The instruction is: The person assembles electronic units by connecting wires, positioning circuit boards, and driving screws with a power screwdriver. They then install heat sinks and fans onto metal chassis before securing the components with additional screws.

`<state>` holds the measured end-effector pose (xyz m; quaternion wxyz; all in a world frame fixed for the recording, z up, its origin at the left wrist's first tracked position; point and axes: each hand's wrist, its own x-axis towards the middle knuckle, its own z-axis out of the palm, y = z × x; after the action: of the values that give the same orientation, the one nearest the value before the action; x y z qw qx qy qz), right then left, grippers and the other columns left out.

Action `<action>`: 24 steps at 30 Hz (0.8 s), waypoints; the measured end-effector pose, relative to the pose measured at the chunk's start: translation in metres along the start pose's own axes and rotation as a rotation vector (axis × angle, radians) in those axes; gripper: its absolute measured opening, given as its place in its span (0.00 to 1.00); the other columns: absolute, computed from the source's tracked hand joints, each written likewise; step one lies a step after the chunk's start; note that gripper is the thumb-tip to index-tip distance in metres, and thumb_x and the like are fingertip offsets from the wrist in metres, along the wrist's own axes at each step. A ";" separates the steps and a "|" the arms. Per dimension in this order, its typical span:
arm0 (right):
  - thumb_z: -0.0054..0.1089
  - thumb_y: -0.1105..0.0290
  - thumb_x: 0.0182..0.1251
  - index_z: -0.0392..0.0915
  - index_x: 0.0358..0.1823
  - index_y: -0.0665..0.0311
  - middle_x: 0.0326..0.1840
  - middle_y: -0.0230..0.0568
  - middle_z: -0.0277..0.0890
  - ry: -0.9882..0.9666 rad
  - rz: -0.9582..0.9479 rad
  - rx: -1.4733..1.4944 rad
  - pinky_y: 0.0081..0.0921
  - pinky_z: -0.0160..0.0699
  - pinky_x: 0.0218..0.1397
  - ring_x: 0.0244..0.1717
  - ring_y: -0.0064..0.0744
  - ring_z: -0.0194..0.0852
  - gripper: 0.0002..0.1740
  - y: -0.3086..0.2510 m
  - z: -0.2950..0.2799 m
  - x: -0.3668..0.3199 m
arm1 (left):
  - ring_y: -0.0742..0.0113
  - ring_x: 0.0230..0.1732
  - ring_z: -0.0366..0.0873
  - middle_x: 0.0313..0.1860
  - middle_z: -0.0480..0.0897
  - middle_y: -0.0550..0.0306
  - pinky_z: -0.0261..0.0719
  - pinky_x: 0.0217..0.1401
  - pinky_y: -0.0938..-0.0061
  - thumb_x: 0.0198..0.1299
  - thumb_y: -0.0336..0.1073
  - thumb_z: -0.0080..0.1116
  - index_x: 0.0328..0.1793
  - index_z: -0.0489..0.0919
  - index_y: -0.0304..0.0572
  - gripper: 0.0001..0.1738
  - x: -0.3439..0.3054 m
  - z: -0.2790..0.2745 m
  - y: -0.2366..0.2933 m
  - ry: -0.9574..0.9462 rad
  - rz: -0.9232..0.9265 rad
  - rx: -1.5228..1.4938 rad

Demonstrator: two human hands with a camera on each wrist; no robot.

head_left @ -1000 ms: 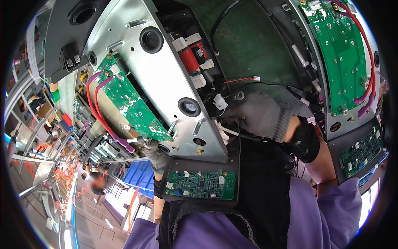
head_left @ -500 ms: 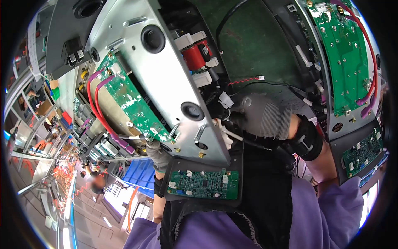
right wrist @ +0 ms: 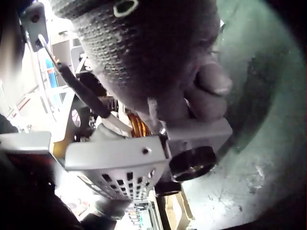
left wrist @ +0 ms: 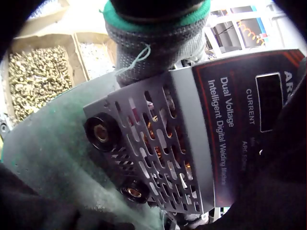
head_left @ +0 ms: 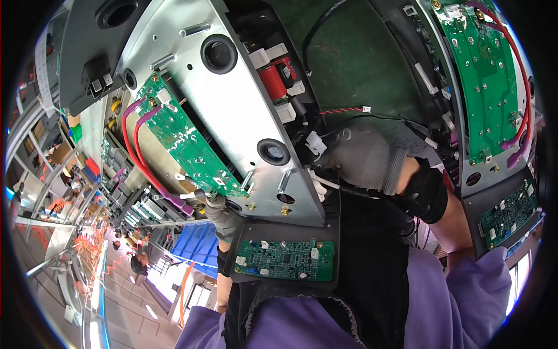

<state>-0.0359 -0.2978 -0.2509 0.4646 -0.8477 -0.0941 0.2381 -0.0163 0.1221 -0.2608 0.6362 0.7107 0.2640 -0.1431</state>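
Observation:
Beside the lower left edge of the silver metal panel (head_left: pixel 232 116) is the gloved left hand (head_left: pixel 224 218), close to the purple-sleeved cable ends (head_left: pixel 177 202). In the left wrist view its glove (left wrist: pixel 158 50) lies behind the welding machine casing (left wrist: pixel 184 110), fingers hidden. The gloved right hand (head_left: pixel 363 160) reaches into the casing near a white connector (head_left: pixel 315 143). In the right wrist view the right hand (right wrist: pixel 153 62) has bent fingers at the casing's metal edge (right wrist: pixel 199 128), by a white-sleeved wire (right wrist: pixel 119 123); what they hold cannot be told.
A second unit with a green board (head_left: pixel 485 87) stands at the right. Below the panel is a small circuit board (head_left: pixel 285 260). A red twisted wire (head_left: pixel 343 110) lies on the green surface (head_left: pixel 366 58). A tray of brass screws (left wrist: pixel 41 79) is beyond the casing.
The panel and small board appear slightly farther right in the head view than a second ago. Both hands stay at about the same places on the machine.

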 end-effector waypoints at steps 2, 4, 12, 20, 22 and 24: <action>0.59 0.70 0.54 0.85 0.38 0.50 0.38 0.36 0.83 0.009 -0.063 -0.030 0.38 0.80 0.44 0.41 0.40 0.82 0.11 -0.002 -0.003 0.003 | 0.66 0.44 0.81 0.45 0.81 0.58 0.80 0.47 0.72 0.61 0.38 0.59 0.53 0.78 0.37 0.17 -0.007 0.026 0.017 -0.018 0.011 0.004; 0.55 0.73 0.57 0.82 0.51 0.49 0.43 0.39 0.81 -0.204 0.002 -0.151 0.36 0.81 0.45 0.44 0.42 0.82 0.20 -0.012 -0.014 0.008 | 0.66 0.44 0.80 0.45 0.81 0.59 0.80 0.48 0.72 0.61 0.38 0.60 0.53 0.78 0.37 0.17 -0.020 0.070 0.050 -0.050 0.038 0.010; 0.57 0.73 0.54 0.82 0.51 0.50 0.52 0.31 0.79 0.050 -0.104 -0.036 0.33 0.82 0.44 0.44 0.37 0.82 0.21 0.002 0.005 -0.009 | 0.69 0.43 0.80 0.44 0.80 0.60 0.79 0.46 0.75 0.59 0.38 0.65 0.55 0.76 0.38 0.20 -0.021 0.080 0.064 -0.180 -0.053 -0.059; 0.58 0.74 0.54 0.83 0.49 0.46 0.51 0.33 0.79 0.144 -0.013 0.244 0.35 0.80 0.41 0.42 0.39 0.81 0.21 0.002 0.018 -0.007 | 0.70 0.43 0.79 0.44 0.80 0.61 0.79 0.45 0.76 0.57 0.39 0.67 0.56 0.75 0.38 0.23 -0.022 0.078 0.072 -0.275 -0.204 -0.022; 0.57 0.75 0.55 0.82 0.48 0.48 0.48 0.38 0.79 0.185 0.011 0.219 0.37 0.81 0.41 0.43 0.42 0.81 0.19 -0.002 0.020 -0.008 | 0.70 0.43 0.79 0.44 0.80 0.61 0.79 0.45 0.77 0.57 0.39 0.68 0.57 0.74 0.38 0.24 -0.022 0.076 0.076 -0.312 -0.261 0.003; 0.57 0.77 0.52 0.84 0.48 0.48 0.46 0.40 0.81 0.164 -0.026 0.239 0.36 0.82 0.40 0.41 0.43 0.82 0.21 -0.001 0.015 -0.006 | 0.70 0.43 0.79 0.44 0.80 0.61 0.79 0.45 0.77 0.57 0.40 0.68 0.57 0.74 0.38 0.25 -0.023 0.076 0.079 -0.333 -0.296 0.035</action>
<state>-0.0486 -0.2887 -0.2551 0.5714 -0.8017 -0.0378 0.1714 0.0192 0.0390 -0.1945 0.6307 0.6417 0.2542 -0.3547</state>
